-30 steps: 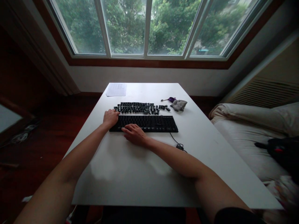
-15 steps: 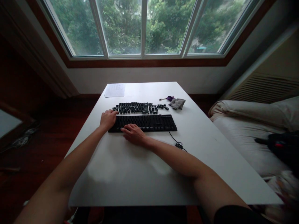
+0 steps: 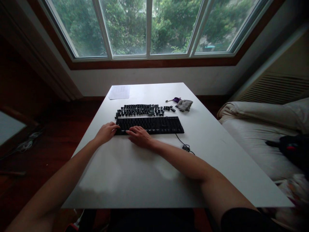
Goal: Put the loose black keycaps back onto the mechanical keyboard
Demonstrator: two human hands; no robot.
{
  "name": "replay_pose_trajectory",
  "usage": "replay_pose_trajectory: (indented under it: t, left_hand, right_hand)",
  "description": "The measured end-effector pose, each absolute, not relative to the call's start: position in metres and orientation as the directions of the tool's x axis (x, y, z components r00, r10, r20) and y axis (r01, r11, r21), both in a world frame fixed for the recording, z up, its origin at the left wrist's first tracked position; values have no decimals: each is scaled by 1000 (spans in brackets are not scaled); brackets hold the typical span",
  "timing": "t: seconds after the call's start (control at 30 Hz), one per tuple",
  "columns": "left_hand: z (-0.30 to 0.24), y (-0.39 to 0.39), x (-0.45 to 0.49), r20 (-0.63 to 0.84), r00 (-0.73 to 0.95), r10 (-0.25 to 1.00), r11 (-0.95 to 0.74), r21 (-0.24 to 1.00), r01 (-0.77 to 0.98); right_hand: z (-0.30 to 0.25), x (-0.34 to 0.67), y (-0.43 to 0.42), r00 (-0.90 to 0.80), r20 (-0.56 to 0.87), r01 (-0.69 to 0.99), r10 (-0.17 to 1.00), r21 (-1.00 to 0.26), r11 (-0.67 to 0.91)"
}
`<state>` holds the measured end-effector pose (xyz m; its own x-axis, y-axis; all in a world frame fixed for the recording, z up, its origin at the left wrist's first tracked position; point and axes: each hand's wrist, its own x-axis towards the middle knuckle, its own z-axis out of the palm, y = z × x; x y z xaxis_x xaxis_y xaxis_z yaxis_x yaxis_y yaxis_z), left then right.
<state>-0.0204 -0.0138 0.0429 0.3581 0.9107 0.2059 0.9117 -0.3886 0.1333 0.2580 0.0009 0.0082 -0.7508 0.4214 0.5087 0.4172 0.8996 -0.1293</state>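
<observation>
A black keyboard (image 3: 159, 125) lies across the white table, its front row partly lit. My left hand (image 3: 106, 132) is at its left front corner, thumb and fingers drawn together over the edge; anything between the tips is too small to make out. Over the front edge rests my right hand (image 3: 140, 136), fingers bent and close together, tips on the bottom row just right of the left hand. What those fingertips hold, if anything, is hidden. Behind the keyboard, loose black keycaps (image 3: 136, 111) stand in rough rows.
A grey cloth (image 3: 184, 105) and a purple-handled tool (image 3: 176, 100) lie beyond the keycaps at right. At the far left corner is a paper sheet (image 3: 119, 92). The keyboard's cable (image 3: 185, 147) is bundled on the white table (image 3: 149, 180). A sofa (image 3: 251, 138) stands to the right.
My left hand has moved from the left end of the keycap rows toward me, to the keyboard's left front corner. My right hand stays at the front edge.
</observation>
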Motion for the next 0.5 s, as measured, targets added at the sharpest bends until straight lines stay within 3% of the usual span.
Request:
replay_pose_trajectory:
  t: [0.3,0.5]
  left_hand:
    - [45,-4,-18,266,225,937,-287,224,931]
    - [39,7,-13,274,188,943,-248,205,947]
  right_hand:
    - [5,257,3,-747,514,424,422,-122,898]
    - [6,259,3,-753,508,422,418,-114,899]
